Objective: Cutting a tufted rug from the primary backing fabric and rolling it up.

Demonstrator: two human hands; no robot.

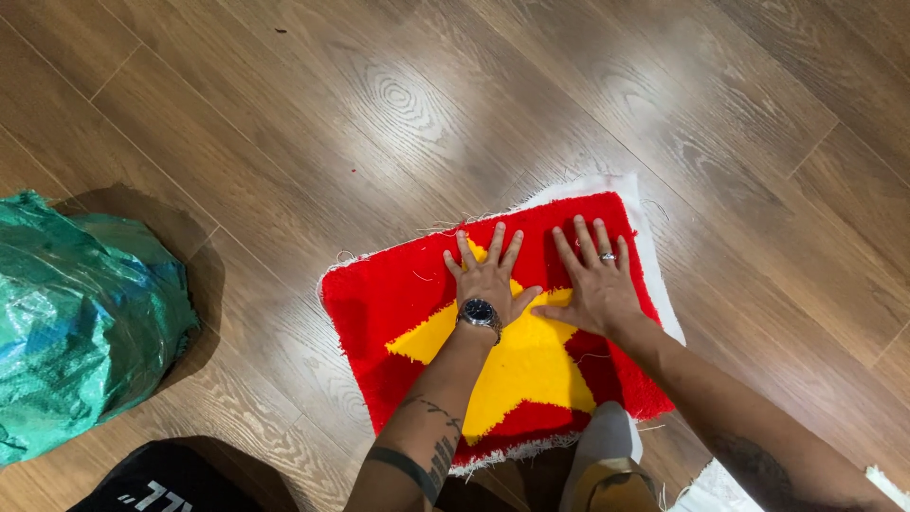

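A red tufted rug with a large yellow star lies flat on the wooden floor, white backing cloth showing along its edges. My left hand, with a wristwatch, presses palm down on the rug near the star's top point, fingers spread. My right hand, wearing a ring, lies flat beside it on the rug, fingers spread as well. Both thumbs point toward each other and almost touch. Neither hand holds anything.
A bulging green woven sack sits on the floor at the left. A black item with white marks lies at the bottom edge. My knee overlaps the rug's near edge. White cloth shows at bottom right.
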